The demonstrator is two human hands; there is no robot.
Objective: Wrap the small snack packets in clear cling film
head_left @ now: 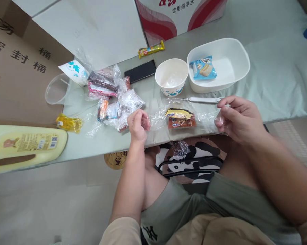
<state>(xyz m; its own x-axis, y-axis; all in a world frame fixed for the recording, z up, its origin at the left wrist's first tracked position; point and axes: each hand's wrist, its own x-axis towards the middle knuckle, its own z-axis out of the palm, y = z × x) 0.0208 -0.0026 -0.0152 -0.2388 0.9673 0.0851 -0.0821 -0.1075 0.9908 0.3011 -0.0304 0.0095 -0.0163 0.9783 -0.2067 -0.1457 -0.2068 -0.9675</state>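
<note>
A sheet of clear plastic wrap (155,117) stretches between my two hands, around or over a small snack packet (182,121) with yellow and brown printing. My left hand (138,125) is closed in a fist on the wrap's left end. Fingers curled, my right hand (238,117) grips the other end. Just beyond the packet lies a slim white tool (204,100), its tip partly behind the wrap. Behind it stand a paper cup (171,76) with blue leaf print and a white tub (235,64) holding a blue snack packet (204,68).
To the left are a pile of plastic-wrapped snacks (104,85), a clear cup (56,89), a yellow packet (69,123) and a yellow jug (28,144). A black phone (140,71) and yellow snack stick (151,49) lie farther back, before a red-and-white carton (178,20). Crumpled wrap (181,148) sits below the table edge.
</note>
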